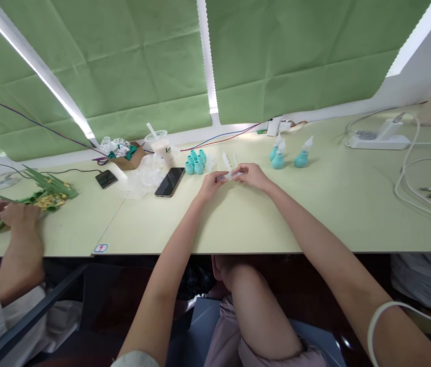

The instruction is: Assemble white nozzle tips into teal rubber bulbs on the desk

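My left hand [210,183] and my right hand [251,176] meet over the middle of the pale table [314,214], both pinched on a small clear plastic tip [229,176] held between them. Just beyond lie a few more clear tips [227,160]. A cluster of several teal rubber bulbs [196,162] stands to the left of them. Three teal bulbs with white tips fitted [287,155] stand upright to the right.
Two phones [170,181] [106,179], crumpled clear plastic [142,176], a lidded drink cup [161,145] and a small cardboard box [129,159] lie left. A co-worker's hands [4,216] handle green and yellow artificial flowers [49,193]. A power strip [379,140] and white cables [414,173] lie right.
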